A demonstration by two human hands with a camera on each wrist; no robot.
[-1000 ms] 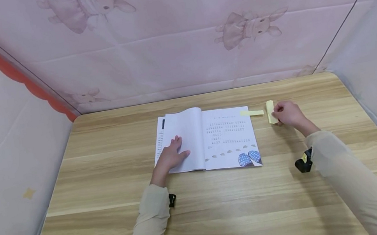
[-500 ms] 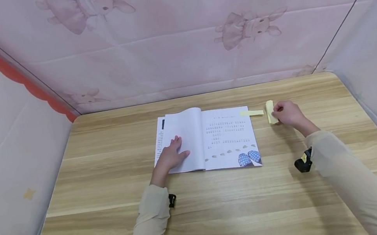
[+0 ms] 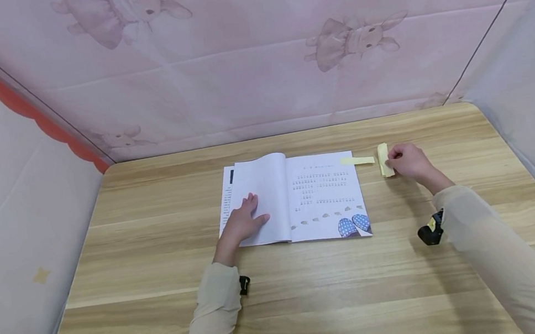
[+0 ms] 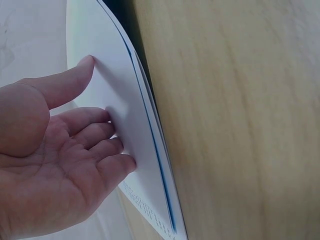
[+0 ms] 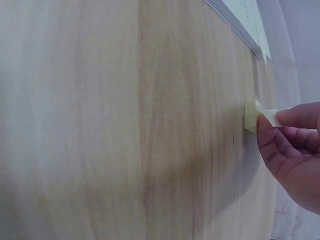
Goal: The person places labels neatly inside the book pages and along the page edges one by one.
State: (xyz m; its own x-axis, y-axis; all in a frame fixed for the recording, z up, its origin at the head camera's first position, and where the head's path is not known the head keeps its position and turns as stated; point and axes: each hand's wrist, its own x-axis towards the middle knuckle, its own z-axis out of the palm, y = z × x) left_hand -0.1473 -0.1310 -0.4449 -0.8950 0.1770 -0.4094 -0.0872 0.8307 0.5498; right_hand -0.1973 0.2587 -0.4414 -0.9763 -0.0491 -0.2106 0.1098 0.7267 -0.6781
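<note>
An open book lies in the middle of the table, printed text and blue dotted shapes on its right page. My left hand rests on the blank left page, which bulges near the spine; in the left wrist view its fingertips touch the paper. A pale yellow sticky strip sticks out from the right page's upper edge. Just right of it is a narrow pad of yellow sticky notes. My right hand pinches a lifted sticky note at the pad, between thumb and finger.
The wooden table extends around the book and meets a pink rabbit-print wall cloth at its far edge. Pale cloth also hangs along both sides. A black wrist camera sits under the right sleeve.
</note>
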